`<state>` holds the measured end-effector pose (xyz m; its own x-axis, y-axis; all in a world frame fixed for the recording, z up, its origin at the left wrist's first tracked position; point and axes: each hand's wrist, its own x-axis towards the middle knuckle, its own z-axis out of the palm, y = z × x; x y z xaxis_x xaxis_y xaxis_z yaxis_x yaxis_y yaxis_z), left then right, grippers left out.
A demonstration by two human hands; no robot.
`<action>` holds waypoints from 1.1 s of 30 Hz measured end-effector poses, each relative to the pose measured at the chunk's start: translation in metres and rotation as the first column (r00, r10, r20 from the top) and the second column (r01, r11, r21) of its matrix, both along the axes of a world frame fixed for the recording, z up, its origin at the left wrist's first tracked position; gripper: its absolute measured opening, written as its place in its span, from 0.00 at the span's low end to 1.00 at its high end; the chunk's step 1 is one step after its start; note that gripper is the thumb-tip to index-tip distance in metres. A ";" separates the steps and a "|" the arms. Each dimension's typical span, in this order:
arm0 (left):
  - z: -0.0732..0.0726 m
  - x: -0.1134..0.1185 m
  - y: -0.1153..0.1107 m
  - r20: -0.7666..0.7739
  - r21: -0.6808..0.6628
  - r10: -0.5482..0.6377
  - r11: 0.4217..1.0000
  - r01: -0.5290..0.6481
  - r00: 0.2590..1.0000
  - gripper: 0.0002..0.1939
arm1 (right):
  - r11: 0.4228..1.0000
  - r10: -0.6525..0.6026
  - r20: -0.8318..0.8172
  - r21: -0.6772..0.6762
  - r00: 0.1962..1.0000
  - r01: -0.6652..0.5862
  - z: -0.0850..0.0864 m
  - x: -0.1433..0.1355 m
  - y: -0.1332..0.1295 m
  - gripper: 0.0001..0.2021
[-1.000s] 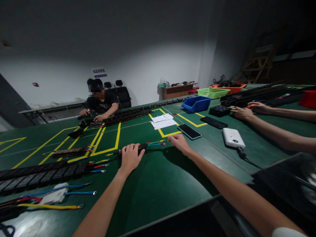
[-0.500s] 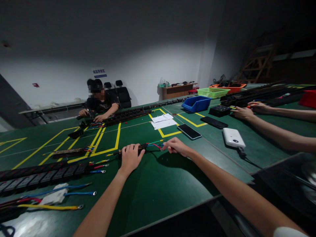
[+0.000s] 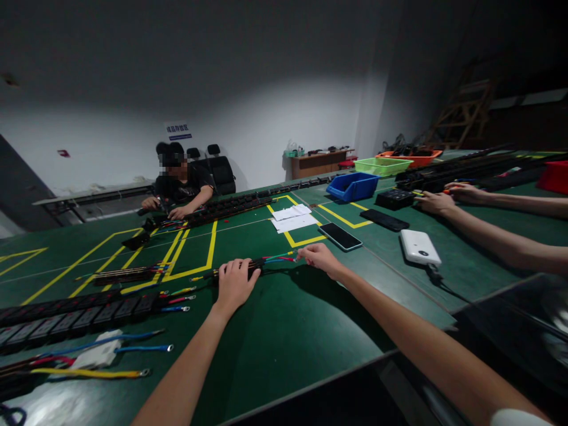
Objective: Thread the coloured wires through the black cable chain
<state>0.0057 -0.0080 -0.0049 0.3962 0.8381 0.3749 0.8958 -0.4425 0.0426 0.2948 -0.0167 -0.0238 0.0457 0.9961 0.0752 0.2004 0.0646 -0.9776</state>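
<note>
The left hand (image 3: 235,283) is curled over the dark cable bundle (image 3: 214,274), pressing it to the green table (image 3: 275,331) well in from the near edge. The right hand (image 3: 320,258) has its fingertips drawn together at the tips of the bundle's coloured wires (image 3: 280,258); whether they grip one cannot be told. Bare tabletop stretches between the forearms to the near edge. Beyond the right hand, a phone (image 3: 341,236) lies close by, with white papers (image 3: 293,218) farther to its left.
</note>
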 end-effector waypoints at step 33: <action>0.001 0.000 0.000 -0.002 -0.006 -0.004 1.000 0.004 1.000 0.26 | 0.957 -0.120 0.866 0.230 0.485 -0.174 0.005 -0.006 -0.014 0.15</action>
<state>0.0059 -0.0081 -0.0040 0.4004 0.8388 0.3690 0.8941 -0.4458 0.0432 0.2884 -0.0307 -0.0191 -0.2156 0.9285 0.3025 0.9237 0.2943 -0.2451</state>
